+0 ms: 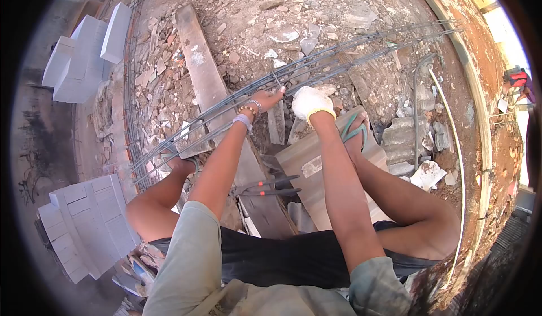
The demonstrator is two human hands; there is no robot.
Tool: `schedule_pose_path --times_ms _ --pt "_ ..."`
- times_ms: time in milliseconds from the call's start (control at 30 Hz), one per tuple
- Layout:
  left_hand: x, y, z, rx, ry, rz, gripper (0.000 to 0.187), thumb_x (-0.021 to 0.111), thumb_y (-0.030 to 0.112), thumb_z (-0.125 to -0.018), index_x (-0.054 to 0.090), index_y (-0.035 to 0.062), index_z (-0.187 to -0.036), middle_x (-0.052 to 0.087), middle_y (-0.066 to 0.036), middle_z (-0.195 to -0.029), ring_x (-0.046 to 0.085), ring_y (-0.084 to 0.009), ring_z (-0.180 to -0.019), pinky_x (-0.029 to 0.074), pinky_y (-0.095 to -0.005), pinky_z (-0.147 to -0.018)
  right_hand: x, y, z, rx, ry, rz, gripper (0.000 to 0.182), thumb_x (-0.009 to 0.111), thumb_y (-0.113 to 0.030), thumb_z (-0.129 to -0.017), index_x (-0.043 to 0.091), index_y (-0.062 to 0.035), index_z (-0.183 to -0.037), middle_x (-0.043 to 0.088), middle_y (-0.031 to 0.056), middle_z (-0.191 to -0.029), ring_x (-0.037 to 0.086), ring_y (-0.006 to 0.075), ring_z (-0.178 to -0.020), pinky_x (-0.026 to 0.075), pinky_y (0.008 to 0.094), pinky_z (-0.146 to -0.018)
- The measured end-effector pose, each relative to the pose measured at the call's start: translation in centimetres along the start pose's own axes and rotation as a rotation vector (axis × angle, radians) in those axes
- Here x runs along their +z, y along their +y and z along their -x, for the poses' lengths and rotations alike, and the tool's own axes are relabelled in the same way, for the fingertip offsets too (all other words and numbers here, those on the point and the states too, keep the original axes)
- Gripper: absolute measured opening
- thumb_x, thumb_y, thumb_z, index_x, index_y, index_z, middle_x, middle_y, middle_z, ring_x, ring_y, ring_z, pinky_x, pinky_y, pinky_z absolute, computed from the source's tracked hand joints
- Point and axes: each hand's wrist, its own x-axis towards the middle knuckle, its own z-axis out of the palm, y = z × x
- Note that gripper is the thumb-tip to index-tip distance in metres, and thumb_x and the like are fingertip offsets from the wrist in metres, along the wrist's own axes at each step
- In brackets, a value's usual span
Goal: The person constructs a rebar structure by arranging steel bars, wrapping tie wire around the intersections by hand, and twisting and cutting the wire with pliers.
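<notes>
A long bundle of steel rebar [243,99] runs diagonally in front of me, with cross ties along it. My left hand [266,100], bare and wearing bracelets, is at the bars. Its fingers are pressed together by a small upright piece of steel; what they pinch is too small to make out. Beside it, my right hand [312,104] is closed in a white glove just under the bars, and anything inside it is hidden. Pincers [265,190] with dark handles and orange bands lie on a wooden plank [209,84] between my legs.
Rubble [248,20] covers the ground. Pale blocks [84,59] are stacked at the far left, and more blocks [84,220] at the near left. A flat sheet [333,163] lies under my right foot. A pale hose [454,130] and a timber edge [480,107] run along the right.
</notes>
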Motion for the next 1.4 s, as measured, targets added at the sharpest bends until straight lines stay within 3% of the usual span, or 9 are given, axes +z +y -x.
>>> schedule_pose_path --times_ms 200,367,700,733,833,1000,1100,1233,1400 --pt "0.6 0.0 0.0 0.029 0.082 -0.047 0.102 0.028 0.088 -0.080 0.074 -0.0009 -0.096 0.069 -0.025 -0.102 0.065 -0.0392 -0.103 0.048 -0.0458 -0.092 -6.5 -2.8 0.0 -0.083 -0.093 0.263 0.032 0.058 -0.018 -0.078 0.074 -0.0045 -0.102 0.070 0.0206 -0.109 0.068 0.0369 -0.102 0.054 0.0451 -0.086" --pt "0.1 1.2 1.9 -0.031 0.127 -0.025 0.089 0.038 0.079 -0.085 0.072 -0.0028 -0.094 0.070 -0.024 -0.097 0.067 -0.0379 -0.096 0.050 -0.0460 -0.086 -8.3 -5.7 0.1 -0.193 -0.059 0.448 0.030 0.059 -0.019 -0.080 0.074 -0.0051 -0.101 0.071 0.0184 -0.108 0.069 0.0352 -0.099 0.054 0.0432 -0.085" --pt "1.4 1.6 2.9 -0.003 0.330 -0.071 0.069 0.045 0.070 -0.087 0.074 0.0076 -0.093 0.071 -0.019 -0.093 0.068 -0.0368 -0.091 0.052 -0.0473 -0.080 -9.9 -10.4 -0.6 -0.230 -0.163 0.624 0.033 0.063 -0.021 -0.083 0.074 -0.0134 -0.113 0.070 0.0093 -0.119 0.068 0.0276 -0.107 0.052 0.0453 -0.086" --pt "1.7 1.3 2.9 0.023 0.353 -0.072 0.072 0.044 0.072 -0.087 0.074 0.0070 -0.091 0.071 -0.019 -0.091 0.068 -0.0363 -0.090 0.052 -0.0477 -0.079 -9.1 -10.1 -1.3 -0.301 -0.078 0.689 0.029 0.067 -0.022 -0.080 0.075 -0.0084 -0.104 0.073 0.0132 -0.105 0.071 0.0292 -0.097 0.054 0.0421 -0.082" --pt "2.0 1.2 3.3 0.063 0.382 -0.117 0.072 0.044 0.072 -0.088 0.074 0.0066 -0.091 0.072 -0.019 -0.089 0.069 -0.0363 -0.089 0.052 -0.0478 -0.079 -8.2 -11.0 -1.1 -0.402 0.019 0.763 0.029 0.066 -0.023 -0.080 0.076 -0.0082 -0.103 0.074 0.0111 -0.103 0.071 0.0282 -0.096 0.055 0.0406 -0.081" --pt "3.1 0.0 1.8 0.069 0.379 -0.223 0.054 0.053 0.060 -0.087 0.074 0.0110 -0.094 0.073 -0.016 -0.092 0.069 -0.0363 -0.090 0.054 -0.0463 -0.079 -4.9 -12.0 -2.6 -0.393 0.010 0.971 0.028 0.060 -0.027 -0.087 0.075 -0.0151 -0.107 0.071 0.0026 -0.101 0.066 0.0242 -0.091 0.040 0.0475 -0.067" --pt "3.9 -1.0 1.3 0.127 0.458 -0.216 0.042 0.060 0.052 -0.084 0.075 0.0145 -0.096 0.073 -0.016 -0.094 0.070 -0.0354 -0.090 0.054 -0.0453 -0.079 -4.4 -12.8 -1.6 -0.447 0.031 1.070 0.030 0.062 -0.027 -0.085 0.075 -0.0136 -0.109 0.072 0.0051 -0.111 0.067 0.0234 -0.101 0.040 0.0438 -0.086" --pt "3.3 0.0 3.0 0.117 0.524 -0.154 0.037 0.064 0.048 -0.081 0.074 0.0161 -0.098 0.073 -0.016 -0.095 0.070 -0.0348 -0.090 0.055 -0.0446 -0.080 -4.3 -13.1 -0.5 -0.613 0.055 1.354 0.029 0.062 -0.031 -0.087 0.075 -0.0137 -0.106 0.073 0.0047 -0.101 0.067 0.0243 -0.097 0.038 0.0445 -0.084" --pt "3.4 0.1 2.5 0.109 0.512 -0.186 0.042 0.064 0.052 -0.080 0.075 0.0156 -0.099 0.073 -0.016 -0.097 0.070 -0.0352 -0.093 0.055 -0.0443 -0.083 -4.6 -11.5 -0.1 -0.841 0.176 1.334 0.022 0.061 -0.025 -0.087 0.074 -0.0136 -0.101 0.073 0.0037 -0.093 0.066 0.0255 -0.092 0.040 0.0470 -0.090"
